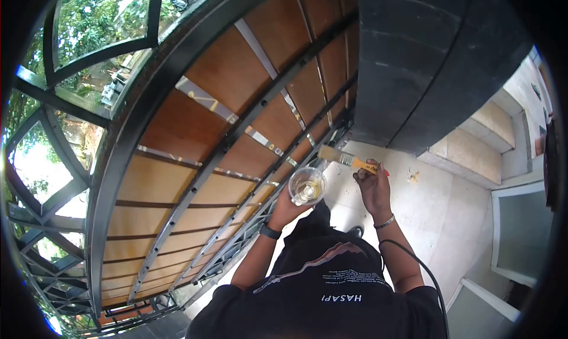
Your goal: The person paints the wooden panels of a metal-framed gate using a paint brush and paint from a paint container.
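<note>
My left hand point(288, 210) is wrapped round a clear plastic cup point(307, 186) with a little pale liquid in the bottom. In my right hand point(375, 192) is a paintbrush point(359, 163) with an orange-yellow handle, a metal band and pale bristles. Its bristles point left, toward the panels, just above and to the right of the cup. To the left stand wooden panels point(195, 126) in a black metal frame point(207, 178). The upper panels look darker and redder brown, the lower ones paler. Strips of patterned tape point(207, 100) run between several panels.
A dark panel point(426, 60) rises at the upper right. Tiled steps point(470, 146) and white-framed panes point(523, 229) are on the right. Pale floor tiles point(426, 214) lie below me. A black cable point(423, 265) hangs by my right arm. Greenery point(94, 28) shows beyond the lattice.
</note>
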Available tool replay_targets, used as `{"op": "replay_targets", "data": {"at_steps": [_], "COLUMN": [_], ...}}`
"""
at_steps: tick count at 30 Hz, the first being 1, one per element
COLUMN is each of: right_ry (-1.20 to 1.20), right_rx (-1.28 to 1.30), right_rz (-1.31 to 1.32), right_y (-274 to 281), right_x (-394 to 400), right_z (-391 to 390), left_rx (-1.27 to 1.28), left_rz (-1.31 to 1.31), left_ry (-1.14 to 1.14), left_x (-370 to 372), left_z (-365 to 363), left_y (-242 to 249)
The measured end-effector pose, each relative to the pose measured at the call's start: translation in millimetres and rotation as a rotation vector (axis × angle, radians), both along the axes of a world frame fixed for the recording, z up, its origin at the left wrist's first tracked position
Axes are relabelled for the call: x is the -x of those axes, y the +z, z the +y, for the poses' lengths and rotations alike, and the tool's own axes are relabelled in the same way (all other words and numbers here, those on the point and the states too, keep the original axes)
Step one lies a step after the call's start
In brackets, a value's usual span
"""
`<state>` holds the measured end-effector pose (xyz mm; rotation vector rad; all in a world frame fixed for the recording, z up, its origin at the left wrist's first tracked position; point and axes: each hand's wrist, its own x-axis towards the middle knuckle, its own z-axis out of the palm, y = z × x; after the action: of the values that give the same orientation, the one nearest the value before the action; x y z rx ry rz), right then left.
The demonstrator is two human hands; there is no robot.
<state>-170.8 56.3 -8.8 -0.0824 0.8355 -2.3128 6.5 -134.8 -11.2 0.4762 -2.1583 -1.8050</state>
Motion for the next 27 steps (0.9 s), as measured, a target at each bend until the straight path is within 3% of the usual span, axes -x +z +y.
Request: {"op": "replay_targets", "data": {"at_steps": [8,20,27], "right_ry": [-0.211,-0.644,-0.781], "right_rx": [0.166,-0.129,-0.114], "right_rz": [0.177,0.579,0.455], "right_y": [58,104,125], "right_x": [110,178,225], "right_z": [-123,-178,-208], "left_rx": [0.026,-0.052,0.093], "left_rz": [-0.024,0.006,-0.046], "left_ry": [0.008,-0.152,-0.103], "left_x": [11,59,94], "left_z": [-92,-139,-142], "left_y": [2,14,18]}}
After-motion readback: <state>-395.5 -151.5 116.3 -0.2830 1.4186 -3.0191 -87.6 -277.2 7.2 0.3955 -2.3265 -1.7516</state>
